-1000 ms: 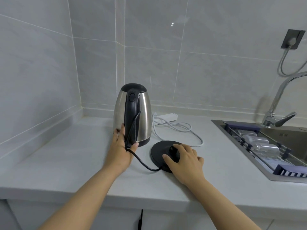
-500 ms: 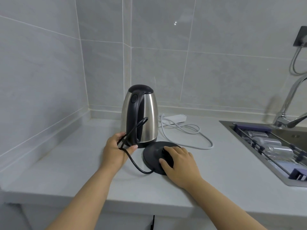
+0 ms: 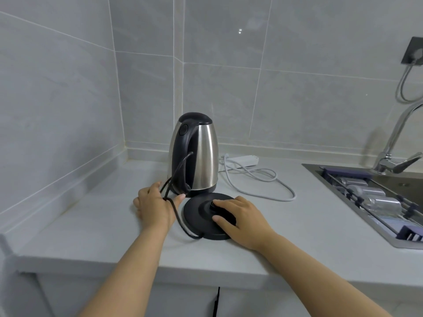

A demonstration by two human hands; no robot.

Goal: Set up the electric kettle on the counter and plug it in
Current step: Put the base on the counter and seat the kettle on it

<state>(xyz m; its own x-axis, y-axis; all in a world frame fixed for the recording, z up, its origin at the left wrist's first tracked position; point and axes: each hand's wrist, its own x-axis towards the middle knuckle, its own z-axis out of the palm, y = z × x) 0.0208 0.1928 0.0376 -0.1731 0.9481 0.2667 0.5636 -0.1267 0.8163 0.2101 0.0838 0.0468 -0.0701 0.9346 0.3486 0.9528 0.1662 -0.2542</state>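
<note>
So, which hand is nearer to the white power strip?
Right. The right hand rests on the black base, below the white power strip. The left hand holds the black cord beyond the kettle.

Steel kettle point(image 3: 194, 154): being kept upright near the counter's point(image 3: 91, 220) back left corner. Black base point(image 3: 201, 219): being pressed flat under the right hand point(image 3: 240, 213), toward the front edge. Black cord point(image 3: 174, 179): being held by the left hand point(image 3: 154, 205), looped through the kettle's handle. White power strip point(image 3: 242, 160): being kept along the back edge.
</note>
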